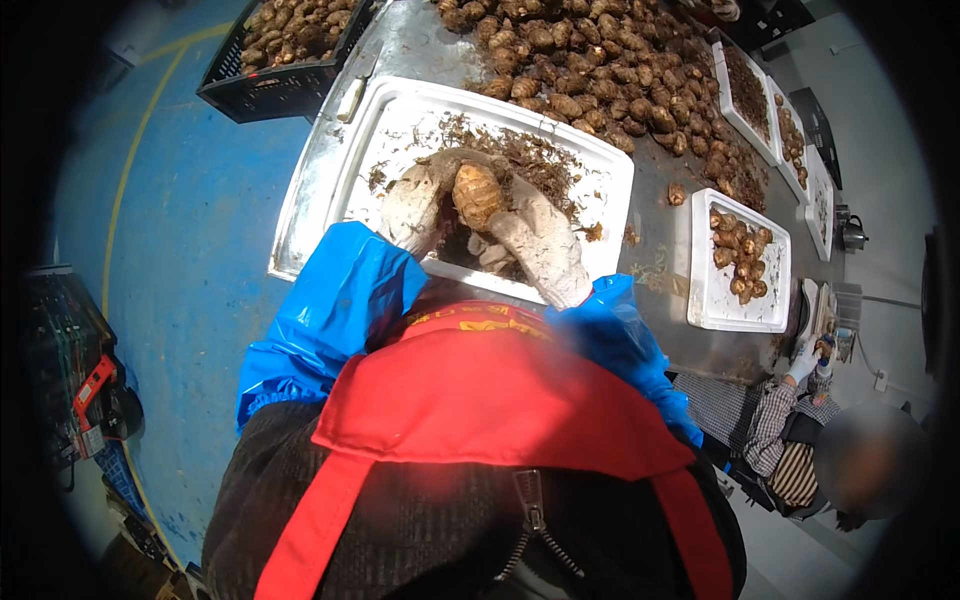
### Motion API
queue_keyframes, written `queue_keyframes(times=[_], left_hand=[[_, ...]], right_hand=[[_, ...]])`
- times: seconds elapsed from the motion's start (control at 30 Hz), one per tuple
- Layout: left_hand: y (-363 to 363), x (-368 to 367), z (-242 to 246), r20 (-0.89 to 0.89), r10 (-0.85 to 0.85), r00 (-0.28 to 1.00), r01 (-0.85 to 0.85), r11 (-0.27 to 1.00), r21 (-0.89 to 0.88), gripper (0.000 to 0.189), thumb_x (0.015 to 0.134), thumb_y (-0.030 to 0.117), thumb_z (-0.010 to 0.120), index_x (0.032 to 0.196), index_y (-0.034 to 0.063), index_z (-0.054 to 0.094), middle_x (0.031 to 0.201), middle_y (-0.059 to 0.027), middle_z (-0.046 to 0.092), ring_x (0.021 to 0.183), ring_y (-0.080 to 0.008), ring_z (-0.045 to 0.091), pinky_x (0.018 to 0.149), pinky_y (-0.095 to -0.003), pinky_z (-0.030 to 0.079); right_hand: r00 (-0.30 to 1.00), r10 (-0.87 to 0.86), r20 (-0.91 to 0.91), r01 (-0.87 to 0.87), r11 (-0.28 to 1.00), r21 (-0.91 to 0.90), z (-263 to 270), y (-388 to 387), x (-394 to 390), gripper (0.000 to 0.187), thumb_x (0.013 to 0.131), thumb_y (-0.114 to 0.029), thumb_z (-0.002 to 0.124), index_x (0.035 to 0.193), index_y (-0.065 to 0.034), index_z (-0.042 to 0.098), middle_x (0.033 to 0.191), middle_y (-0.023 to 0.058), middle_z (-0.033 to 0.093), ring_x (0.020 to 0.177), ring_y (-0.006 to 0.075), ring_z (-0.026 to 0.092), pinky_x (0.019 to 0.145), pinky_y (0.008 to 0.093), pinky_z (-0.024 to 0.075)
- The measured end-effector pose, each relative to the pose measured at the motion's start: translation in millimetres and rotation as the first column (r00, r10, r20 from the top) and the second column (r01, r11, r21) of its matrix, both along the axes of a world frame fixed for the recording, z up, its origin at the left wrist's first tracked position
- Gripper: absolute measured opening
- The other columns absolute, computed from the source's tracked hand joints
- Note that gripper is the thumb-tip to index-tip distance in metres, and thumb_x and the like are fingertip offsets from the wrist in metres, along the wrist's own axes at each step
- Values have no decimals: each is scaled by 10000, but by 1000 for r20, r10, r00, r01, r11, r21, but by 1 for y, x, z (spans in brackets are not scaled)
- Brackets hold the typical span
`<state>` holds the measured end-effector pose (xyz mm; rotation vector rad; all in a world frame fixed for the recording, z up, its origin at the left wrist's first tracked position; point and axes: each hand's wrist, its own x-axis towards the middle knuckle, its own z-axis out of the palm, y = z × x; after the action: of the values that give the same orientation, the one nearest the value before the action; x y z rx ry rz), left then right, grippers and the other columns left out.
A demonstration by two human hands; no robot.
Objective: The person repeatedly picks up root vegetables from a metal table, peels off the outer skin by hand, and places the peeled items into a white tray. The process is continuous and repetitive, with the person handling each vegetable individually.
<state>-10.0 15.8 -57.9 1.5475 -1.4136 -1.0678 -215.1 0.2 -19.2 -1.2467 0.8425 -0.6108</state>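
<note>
My left hand (420, 199), in a soiled white knit glove, curves around the far and left side of a brown taro corm (477, 196). From the right, my right hand (534, 240), gloved the same way, has its fingers against the lower right of that corm. Both hands are over a white plastic tray (622, 199) strewn with brown fibrous peelings (551, 161). Under the hands it is dark, and I cannot tell what lies there. A knife with a pale handle (351, 99) rests on the metal table beyond the tray's left side.
A big heap of taro corms (600, 71) covers the far part of the metal table (664, 262). Right of me stands a smaller white tray (697, 300) of corms, with more trays (776, 154) behind. A black crate (262, 94) of corms is at upper left. A co-worker (787, 435) sits at right.
</note>
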Motion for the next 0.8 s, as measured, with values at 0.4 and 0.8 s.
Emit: queue_keyframes(times=[0.4,0.8], left_hand=[[2,25,-21,698,302,649,75,888,-454,294,951,147,564,1213,40,645,1130,-198,676,1018,-381,658,877,-468,538],[13,11,23,-321,-92,943,109,993,37,419,880,260,703,1225,44,601,952,-83,674,906,-191,641,804,-343,528]], right_hand=[[997,-52,-61,21,901,-432,12,9,14,742,836,-6,753,1497,-27,416,1473,144,510,1365,221,485,1137,349,404],[979,-170,-114,86,846,-525,6,6,7,659,783,24,767,1396,-46,533,1400,119,583,1326,237,535,1125,356,419]])
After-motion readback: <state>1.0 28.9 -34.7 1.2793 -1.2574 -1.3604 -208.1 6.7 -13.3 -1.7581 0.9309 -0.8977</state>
